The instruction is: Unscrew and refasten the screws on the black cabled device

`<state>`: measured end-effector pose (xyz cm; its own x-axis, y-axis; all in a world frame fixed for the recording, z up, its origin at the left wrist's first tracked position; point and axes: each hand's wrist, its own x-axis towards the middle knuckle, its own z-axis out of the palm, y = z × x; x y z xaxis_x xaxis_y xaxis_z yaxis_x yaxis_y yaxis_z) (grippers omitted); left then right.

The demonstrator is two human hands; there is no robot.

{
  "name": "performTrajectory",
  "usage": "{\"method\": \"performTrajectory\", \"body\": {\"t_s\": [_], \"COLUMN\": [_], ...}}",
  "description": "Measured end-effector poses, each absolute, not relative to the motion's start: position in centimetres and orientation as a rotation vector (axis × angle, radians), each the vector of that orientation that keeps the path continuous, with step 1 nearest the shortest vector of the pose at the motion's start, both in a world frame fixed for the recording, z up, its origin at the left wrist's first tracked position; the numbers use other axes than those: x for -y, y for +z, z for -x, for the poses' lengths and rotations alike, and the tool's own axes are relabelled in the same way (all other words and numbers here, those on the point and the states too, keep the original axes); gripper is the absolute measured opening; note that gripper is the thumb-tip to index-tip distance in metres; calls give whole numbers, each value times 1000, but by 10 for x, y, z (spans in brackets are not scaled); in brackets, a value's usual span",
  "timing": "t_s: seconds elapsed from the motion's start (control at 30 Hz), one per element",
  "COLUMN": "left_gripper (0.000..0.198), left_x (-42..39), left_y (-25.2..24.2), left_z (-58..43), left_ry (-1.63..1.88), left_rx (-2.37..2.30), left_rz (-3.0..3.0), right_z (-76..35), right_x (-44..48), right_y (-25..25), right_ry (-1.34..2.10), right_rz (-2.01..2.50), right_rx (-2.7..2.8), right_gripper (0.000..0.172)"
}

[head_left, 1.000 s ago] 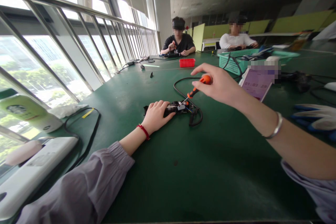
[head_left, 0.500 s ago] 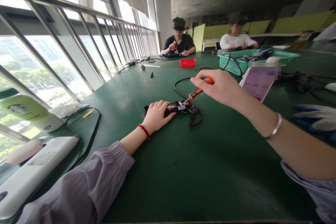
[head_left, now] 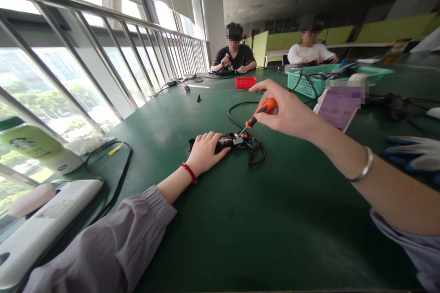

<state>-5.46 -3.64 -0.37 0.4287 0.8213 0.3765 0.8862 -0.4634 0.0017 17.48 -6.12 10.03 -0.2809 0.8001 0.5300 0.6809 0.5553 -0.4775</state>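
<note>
Head view: at twelve o'clock on the worktop (head_left: 220,233), the left hand (head_left: 206,151) wraps its fingers over the black device (head_left: 226,143), while the right hand (head_left: 289,112), fingers newly half-spread, loosely holds the screwdriver (head_left: 266,106) at the device's two o'clock, suggesting a regrip between turns.

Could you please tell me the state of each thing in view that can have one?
Black device: lying down, inner wiring exposed
Orange-and-black screwdriver: slanted, tip down at the device
Left hand: gripping the device
Right hand: holding the screwdriver, index finger extended
Phone: tilted up, screen lit
Starbucks bottle: capped
Green plastic basket: holding items
Blue-and-white gloves: lying unworn
</note>
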Motion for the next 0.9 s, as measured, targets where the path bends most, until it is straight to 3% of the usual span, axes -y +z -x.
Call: {"method": "performTrajectory", "body": {"t_s": [0.23, 0.33, 0.4, 0.53, 0.67, 0.73, 0.9], "left_gripper": [43, 42, 43, 43, 43, 43, 44], "left_x": [36, 36, 36, 36, 37, 37, 37], "left_y": [-3, -4, -4, -3, -3, -3, -3], "left_z": [55, 55, 55, 55, 55, 55, 55], "left_ry": [-483, -499, -499, -493, -499, -494, -473], "left_rx": [1508, 1504, 1503, 1505, 1506, 1508, 1507], "left_rz": [2484, 2489, 2488, 2488, 2491, 2490, 2487], "right_z": [-173, -173, -172, -172, -173, -173, -173], "right_x": [61, 62, 62, 63, 61, 60, 63], "right_y": [100, 100, 100, 101, 99, 99, 100], "right_ry": [182, 317, 318, 274, 329, 287, 205], "right_rz": [1257, 1179, 1258, 1287, 1149, 1179, 1216], "right_rx": [2030, 2008, 2007, 2023, 1993, 1992, 2001], "right_gripper": [29, 41, 30, 27, 43, 30, 22]}}
